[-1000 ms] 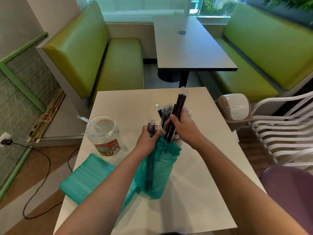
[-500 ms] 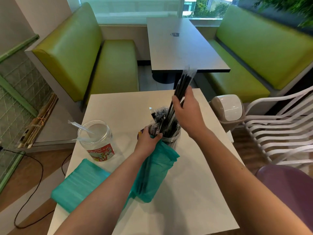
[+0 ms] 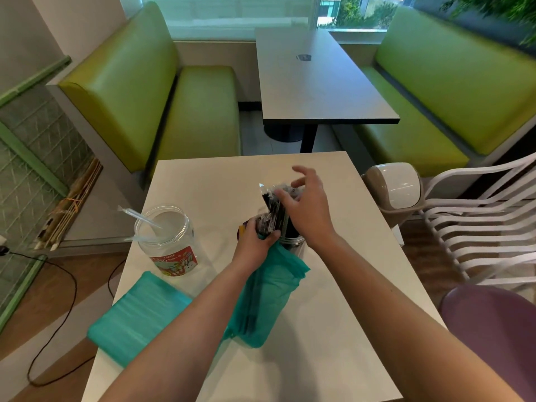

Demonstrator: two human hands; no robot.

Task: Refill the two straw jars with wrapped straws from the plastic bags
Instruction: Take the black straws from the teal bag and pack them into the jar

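**Straw jars during refill: settling black wrapped straws into the second jar**

Straw jars stand apart on the white bench [image 3: 333,300]. The clear jar [image 3: 166,236], with a red label, sits toward the left and holds only a few clear wrapped straws [image 3: 139,217]. The second jar [image 3: 293,242] stands near the bench centre, largely hidden by both hands; it is packed with black wrapped straws [image 3: 275,204] that rise above its rim.

The left hand [image 3: 256,242] grips the neck of a teal plastic bag [image 3: 266,300], fingers curled round it, holding the bag's mouth just beside the second jar. Dark straws show faintly through the bag. The right hand [image 3: 307,204] is spread above the black straw tops, fingers loosely extended and holding nothing; whether the fingertips touch the wrappers cannot be told because of motion blur. A second teal bag [image 3: 136,314] lies flat at the bench's left near edge.

Judged step: levelling a freshly placed bundle. To do this well, the open hand should press the tops down gently and gather them inward, so the wrappers do not crumple or spring over the rim. The left hand should keep the bag mouth pinched upright, so the remaining straws do not slide out. The clear jar appears the less filled and likely needs attention afterwards.
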